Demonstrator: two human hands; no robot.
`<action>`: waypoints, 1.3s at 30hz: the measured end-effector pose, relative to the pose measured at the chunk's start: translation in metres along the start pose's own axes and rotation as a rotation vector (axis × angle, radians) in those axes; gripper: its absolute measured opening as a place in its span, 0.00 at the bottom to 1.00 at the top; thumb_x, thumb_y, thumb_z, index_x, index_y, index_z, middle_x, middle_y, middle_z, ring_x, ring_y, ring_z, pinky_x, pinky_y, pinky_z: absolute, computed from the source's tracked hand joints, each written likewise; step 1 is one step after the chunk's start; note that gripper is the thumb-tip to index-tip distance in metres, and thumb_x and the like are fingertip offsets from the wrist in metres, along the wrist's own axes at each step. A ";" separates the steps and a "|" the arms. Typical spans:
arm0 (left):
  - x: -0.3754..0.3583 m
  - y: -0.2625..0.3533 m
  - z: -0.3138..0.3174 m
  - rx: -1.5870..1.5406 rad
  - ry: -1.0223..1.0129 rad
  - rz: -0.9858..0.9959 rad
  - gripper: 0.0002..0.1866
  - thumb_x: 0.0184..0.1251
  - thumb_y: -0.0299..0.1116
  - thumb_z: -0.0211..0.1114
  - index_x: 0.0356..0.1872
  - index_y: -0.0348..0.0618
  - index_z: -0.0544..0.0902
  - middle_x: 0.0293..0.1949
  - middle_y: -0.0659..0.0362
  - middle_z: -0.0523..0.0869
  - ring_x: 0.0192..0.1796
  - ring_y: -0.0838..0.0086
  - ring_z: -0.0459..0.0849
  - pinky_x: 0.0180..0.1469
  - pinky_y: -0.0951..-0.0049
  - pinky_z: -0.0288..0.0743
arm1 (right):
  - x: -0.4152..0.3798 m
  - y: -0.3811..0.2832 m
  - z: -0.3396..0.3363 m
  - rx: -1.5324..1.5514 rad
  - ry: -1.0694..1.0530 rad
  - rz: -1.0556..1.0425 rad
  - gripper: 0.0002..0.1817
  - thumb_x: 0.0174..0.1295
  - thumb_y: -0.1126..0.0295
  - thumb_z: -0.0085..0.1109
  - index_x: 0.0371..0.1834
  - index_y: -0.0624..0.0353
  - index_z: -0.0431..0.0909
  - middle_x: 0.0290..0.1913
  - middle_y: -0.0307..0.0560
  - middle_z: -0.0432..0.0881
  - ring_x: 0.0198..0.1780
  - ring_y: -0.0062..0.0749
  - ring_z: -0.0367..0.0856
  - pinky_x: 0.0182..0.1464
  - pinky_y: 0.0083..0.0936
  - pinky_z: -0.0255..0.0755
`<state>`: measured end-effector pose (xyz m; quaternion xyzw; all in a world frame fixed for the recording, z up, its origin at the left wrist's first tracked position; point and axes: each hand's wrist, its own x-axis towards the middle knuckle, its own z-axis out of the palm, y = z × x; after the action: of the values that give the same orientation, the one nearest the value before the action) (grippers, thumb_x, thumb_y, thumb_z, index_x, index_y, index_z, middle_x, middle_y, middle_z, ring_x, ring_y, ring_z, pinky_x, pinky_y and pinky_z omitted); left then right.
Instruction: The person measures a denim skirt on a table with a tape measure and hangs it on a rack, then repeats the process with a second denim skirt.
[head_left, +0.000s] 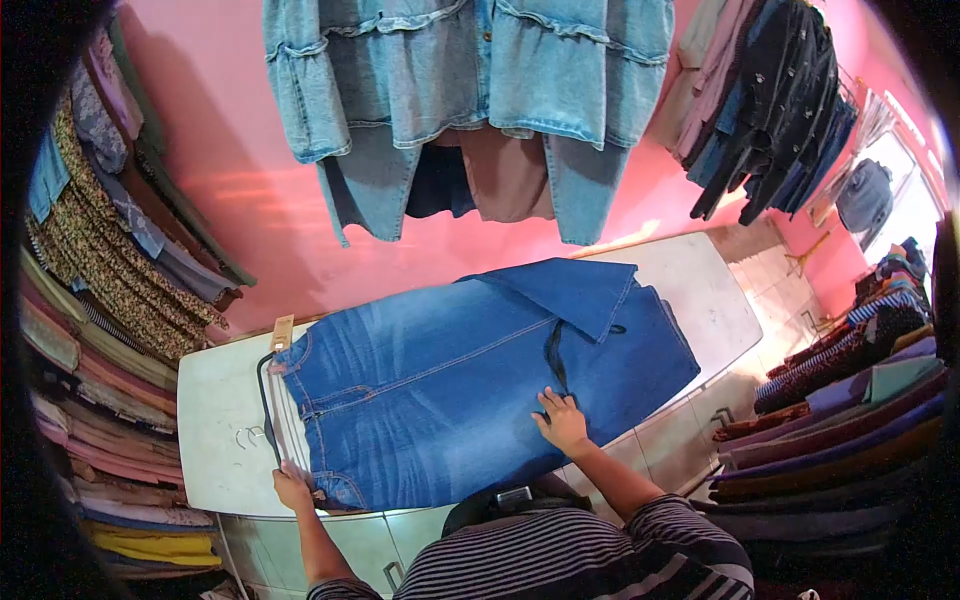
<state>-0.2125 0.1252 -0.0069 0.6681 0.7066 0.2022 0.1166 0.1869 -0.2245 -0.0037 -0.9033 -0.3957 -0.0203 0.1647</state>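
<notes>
A long blue denim skirt [430, 390] lies spread on the white table, its waist to the left and one hem corner folded over at the far right. Along the waistband runs a black clothes hanger [264, 400] with a metal hook. My left hand [292, 487] is closed on the hanger's near end, beside the waistband. A paper tag [283, 331] sticks out at the waist's far corner. With fingers spread, my right hand [562, 422] rests flat on the denim, just below a dark strap or loop [556, 355].
The white table [715, 290] stands against a pink wall. A light denim garment [450, 80] hangs above it. Clothes hang at the left [120, 220] and upper right [775, 110]. Folded fabrics [850, 420] are piled at the right.
</notes>
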 end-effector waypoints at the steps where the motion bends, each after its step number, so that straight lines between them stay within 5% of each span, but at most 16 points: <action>1: 0.003 0.000 -0.001 0.010 0.015 0.010 0.24 0.64 0.52 0.45 0.30 0.36 0.72 0.28 0.43 0.79 0.33 0.46 0.77 0.35 0.52 0.68 | -0.009 0.002 0.002 0.001 0.021 -0.040 0.23 0.51 0.56 0.56 0.49 0.56 0.74 0.54 0.44 0.73 0.42 0.43 0.73 0.43 0.30 0.73; 10: 0.031 -0.034 0.010 -0.062 0.012 0.096 0.17 0.64 0.44 0.48 0.29 0.36 0.71 0.30 0.42 0.78 0.33 0.47 0.77 0.32 0.52 0.67 | -0.056 -0.006 -0.011 0.059 -0.235 -0.024 0.25 0.53 0.53 0.52 0.52 0.55 0.71 0.59 0.45 0.68 0.47 0.44 0.72 0.49 0.32 0.71; 12: 0.028 -0.026 -0.001 0.095 0.189 0.302 0.16 0.64 0.43 0.49 0.32 0.38 0.71 0.36 0.43 0.77 0.38 0.48 0.75 0.35 0.53 0.67 | -0.053 -0.005 -0.016 0.097 -0.247 -0.098 0.25 0.52 0.55 0.54 0.50 0.57 0.72 0.59 0.46 0.67 0.44 0.43 0.73 0.48 0.30 0.71; 13: 0.019 -0.018 0.001 0.100 0.196 0.093 0.16 0.63 0.40 0.50 0.37 0.33 0.71 0.42 0.41 0.73 0.44 0.47 0.71 0.44 0.54 0.63 | -0.046 -0.004 -0.017 0.121 -0.262 -0.085 0.23 0.52 0.55 0.55 0.48 0.59 0.73 0.54 0.48 0.71 0.44 0.43 0.73 0.47 0.31 0.70; 16: -0.020 0.019 0.010 0.041 0.484 0.280 0.20 0.63 0.41 0.50 0.44 0.30 0.69 0.42 0.41 0.73 0.45 0.47 0.70 0.46 0.56 0.64 | -0.014 -0.005 -0.029 0.318 -0.091 -0.188 0.22 0.52 0.55 0.55 0.44 0.60 0.74 0.45 0.50 0.73 0.43 0.43 0.72 0.45 0.34 0.70; 17: -0.041 0.042 0.009 -0.030 0.360 0.345 0.22 0.63 0.42 0.50 0.46 0.29 0.68 0.44 0.41 0.72 0.46 0.47 0.70 0.49 0.56 0.62 | -0.006 -0.005 -0.023 0.388 0.006 -0.219 0.21 0.51 0.55 0.58 0.42 0.60 0.75 0.39 0.49 0.72 0.43 0.44 0.71 0.47 0.38 0.67; 22: -0.163 0.123 0.034 0.062 -0.078 0.501 0.32 0.59 0.46 0.52 0.60 0.35 0.58 0.64 0.44 0.55 0.66 0.51 0.50 0.63 0.44 0.38 | 0.020 0.006 -0.027 0.204 -0.085 -0.371 0.24 0.50 0.54 0.58 0.45 0.59 0.73 0.43 0.50 0.71 0.49 0.43 0.66 0.53 0.40 0.59; 24: -0.188 0.150 0.034 0.116 -0.200 0.405 0.34 0.60 0.48 0.50 0.62 0.37 0.55 0.65 0.45 0.51 0.67 0.51 0.46 0.63 0.43 0.36 | 0.028 0.019 -0.041 0.139 -0.039 -0.447 0.25 0.49 0.54 0.59 0.47 0.58 0.71 0.44 0.50 0.70 0.51 0.41 0.65 0.52 0.40 0.57; 25: -0.197 0.157 0.035 0.162 -0.325 0.308 0.35 0.61 0.50 0.48 0.64 0.39 0.53 0.66 0.45 0.47 0.68 0.50 0.42 0.63 0.43 0.34 | 0.030 0.034 -0.049 0.147 0.012 -0.308 0.25 0.49 0.57 0.59 0.48 0.57 0.70 0.44 0.50 0.70 0.50 0.42 0.65 0.50 0.39 0.59; 28: -0.208 0.160 0.043 0.275 -0.250 0.347 0.36 0.62 0.54 0.44 0.65 0.42 0.51 0.67 0.46 0.45 0.68 0.50 0.41 0.63 0.41 0.33 | 0.033 0.087 -0.061 0.034 0.179 0.073 0.24 0.45 0.65 0.59 0.49 0.55 0.69 0.44 0.49 0.69 0.47 0.44 0.66 0.46 0.38 0.60; 31: -0.209 0.157 0.049 0.307 -0.222 0.341 0.36 0.61 0.55 0.44 0.65 0.43 0.50 0.67 0.47 0.45 0.69 0.50 0.41 0.63 0.42 0.34 | 0.054 0.143 -0.072 -0.072 0.080 -0.050 0.11 0.45 0.69 0.58 0.34 0.54 0.75 0.39 0.49 0.75 0.41 0.45 0.72 0.38 0.37 0.67; 33: -0.209 0.156 0.051 0.313 -0.200 0.351 0.36 0.61 0.54 0.44 0.65 0.43 0.51 0.67 0.47 0.46 0.69 0.51 0.42 0.63 0.42 0.35 | 0.095 0.171 -0.085 0.004 -0.127 0.100 0.06 0.47 0.68 0.54 0.29 0.54 0.76 0.30 0.51 0.77 0.34 0.45 0.77 0.32 0.39 0.70; 36: -0.210 0.155 0.053 0.307 -0.168 0.366 0.36 0.61 0.55 0.44 0.65 0.44 0.51 0.67 0.47 0.46 0.69 0.51 0.42 0.63 0.41 0.35 | 0.182 0.204 -0.114 0.060 0.385 0.106 0.10 0.56 0.66 0.47 0.25 0.61 0.71 0.21 0.57 0.75 0.26 0.56 0.75 0.29 0.43 0.70; 37: -0.210 0.156 0.053 0.313 -0.168 0.355 0.36 0.61 0.55 0.44 0.65 0.45 0.52 0.67 0.48 0.47 0.69 0.51 0.42 0.63 0.42 0.35 | 0.205 0.206 -0.133 0.296 0.472 0.152 0.09 0.57 0.69 0.48 0.33 0.64 0.70 0.25 0.59 0.76 0.32 0.57 0.75 0.34 0.44 0.69; 39: -0.211 0.157 0.053 0.322 -0.182 0.341 0.36 0.61 0.55 0.44 0.65 0.45 0.52 0.67 0.48 0.47 0.69 0.52 0.42 0.63 0.41 0.35 | 0.239 0.209 -0.148 0.622 0.550 0.107 0.30 0.52 0.75 0.54 0.59 0.61 0.54 0.52 0.68 0.69 0.51 0.57 0.69 0.50 0.36 0.66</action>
<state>-0.0311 -0.0725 -0.0073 0.8029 0.5935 0.0425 0.0361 0.5151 -0.2338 0.1169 -0.7906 -0.2768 -0.1317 0.5300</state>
